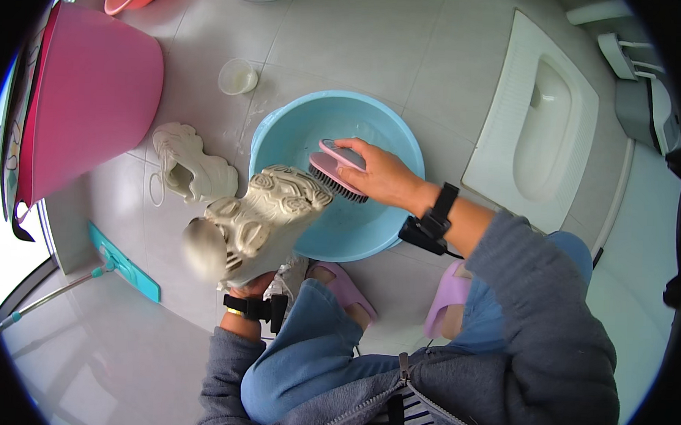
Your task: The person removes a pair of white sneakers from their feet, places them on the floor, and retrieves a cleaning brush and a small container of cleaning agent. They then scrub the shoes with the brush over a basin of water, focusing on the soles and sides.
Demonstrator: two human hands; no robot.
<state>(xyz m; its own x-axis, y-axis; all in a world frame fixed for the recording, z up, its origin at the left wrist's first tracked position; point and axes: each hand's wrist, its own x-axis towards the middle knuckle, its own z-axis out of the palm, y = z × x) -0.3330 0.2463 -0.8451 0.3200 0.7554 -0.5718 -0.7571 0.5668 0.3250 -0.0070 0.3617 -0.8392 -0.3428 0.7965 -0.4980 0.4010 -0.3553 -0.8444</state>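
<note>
Grey fleece sleeves (560, 306) are bulking nearest the camera as we are leaning over a round light-blue plastic basin (390, 215). With our left hand (252, 286) we are gripping a chunky off-white sneaker (252, 235) from below — its fingers mostly hidden — and holding it sole-up across the basin's near left rim. With our right hand (380, 172) we are clasping an oval pink-and-grey brush with dark bristles (329, 166) between thumb and fingers; whether its bristles are touching the sole, we cannot tell. For good scrubbing, we are probably wisest bracing the sneaker firmly, angling bristles into the deep tread grooves, and bringing the overhanging blurred end above the basin. Another off-white sneaker (198, 170) is resting on the grey tiled floor (348, 42), left of the basin.
</note>
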